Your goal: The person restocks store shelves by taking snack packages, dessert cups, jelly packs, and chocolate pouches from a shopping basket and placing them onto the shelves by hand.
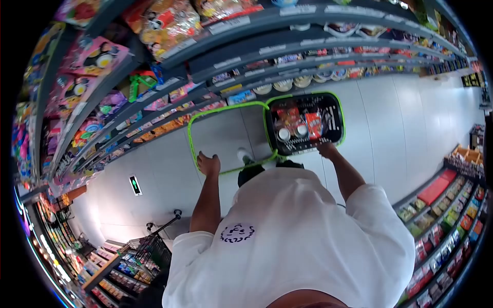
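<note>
A bright green frame of a shopping cart [226, 107] stands in front of me, with floor showing through its left loop. In its right side sits a black shopping basket [336, 131]. Inside are packaged snacks [314, 124], a white-lidded tub [284, 134] and a second, smaller white-topped one. My left hand [209, 164] is closed round the near-left corner of the green frame. At the near-right corner of the basket, my right hand [327, 150] is closed on the rim; its fingertips are partly hidden.
Long shelves of packaged goods [251, 64] curve along the front and left. A black wire cart [149, 256] stands behind left. More snack shelves [441, 215] lie at right. A green-arrow sign [134, 185] is on the grey tiled floor [395, 123].
</note>
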{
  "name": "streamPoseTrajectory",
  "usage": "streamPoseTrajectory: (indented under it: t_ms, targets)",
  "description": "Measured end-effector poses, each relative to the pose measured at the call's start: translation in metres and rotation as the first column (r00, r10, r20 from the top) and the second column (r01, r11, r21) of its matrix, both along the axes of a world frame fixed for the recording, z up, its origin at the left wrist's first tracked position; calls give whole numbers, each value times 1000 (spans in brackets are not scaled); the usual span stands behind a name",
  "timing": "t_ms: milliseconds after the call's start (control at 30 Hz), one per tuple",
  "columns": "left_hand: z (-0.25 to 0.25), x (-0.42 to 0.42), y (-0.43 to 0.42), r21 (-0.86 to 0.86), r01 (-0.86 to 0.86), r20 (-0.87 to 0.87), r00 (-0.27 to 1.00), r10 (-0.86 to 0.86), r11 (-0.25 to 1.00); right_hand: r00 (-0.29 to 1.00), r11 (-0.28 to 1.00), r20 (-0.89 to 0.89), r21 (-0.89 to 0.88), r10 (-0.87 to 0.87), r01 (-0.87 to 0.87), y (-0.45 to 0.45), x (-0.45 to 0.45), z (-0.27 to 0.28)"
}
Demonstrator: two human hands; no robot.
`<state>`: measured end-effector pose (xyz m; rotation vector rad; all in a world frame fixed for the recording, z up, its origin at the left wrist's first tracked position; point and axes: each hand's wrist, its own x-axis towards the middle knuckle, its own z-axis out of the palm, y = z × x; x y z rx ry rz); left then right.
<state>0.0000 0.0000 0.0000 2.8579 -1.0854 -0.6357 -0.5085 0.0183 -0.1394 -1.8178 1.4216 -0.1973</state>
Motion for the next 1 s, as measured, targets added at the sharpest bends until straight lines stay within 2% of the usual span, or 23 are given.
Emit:
streamPoseTrajectory:
  t_ms: [33,67,100,167,200,233,267,300,367,400,467,567,600,733,800,900,933,967,1000]
  targets:
    - [3,-3,-1,-38,52,-58,997,-54,998,958,910,-263,-357,118,-210,19,-24,-98]
    - [0,-3,1,-81,103,-114,987,-112,991,861,846,-505,-428,66,-316,15,7,-18]
    - [-21,-3,44,40,127,-122,985,-121,991,547,695,-707,-109,449,-711,53,17,-1]
    - [-59,2,38,-33,353,-495,807,-323,935,535,750,-664,59,522,-658,31,44,-11]
    - [-68,-2,36,-21,375,-508,794,-333,927,612,783,-601,36,513,-621,23,55,-5]
    - [-74,-7,40,68,372,-650,721,-242,926,686,813,-528,17,501,-581,20,70,6]
    - [-80,-9,42,158,375,-765,631,-126,914,938,978,-298,-52,176,-200,23,84,14]
    - [-90,-8,43,170,386,-773,623,-120,906,987,997,-162,75,24,-12,20,97,19]
    - [-112,-9,45,125,665,-653,614,-444,736,945,967,-232,160,232,-198,3,116,8]
    - [-103,-17,31,190,682,-684,608,-404,706,944,965,-232,173,234,-197,-1,123,3]
    - [-110,-33,11,160,680,-650,618,-441,716,945,970,-254,-69,208,-232,-6,130,-9]
    - [-118,-66,-24,94,664,-607,629,-486,742,967,987,-203,-9,154,-159,-22,134,-47]
    - [-119,-80,-37,40,646,-610,620,-494,762,930,970,-291,160,225,-185,-37,137,-48]
    - [-119,-154,-78,39,733,-639,541,-547,680,913,933,-259,259,315,-249,-47,123,-114]
    - [-159,-190,-88,37,741,-668,518,-534,671,932,960,-251,166,261,-224,-54,108,-148]
    - [-231,-239,-89,91,760,-701,508,-500,644,928,957,-258,182,267,-225,-63,82,-158]
    - [-262,-253,-88,138,724,-752,521,-405,675,968,980,-164,88,190,-177,-57,68,-172]
    - [-288,-266,-88,188,685,-790,531,-306,704,972,980,-147,99,186,-172,-50,54,-187]
    - [-305,-283,-92,207,685,-786,541,-299,698,983,974,-66,163,170,-158,-43,40,-202]
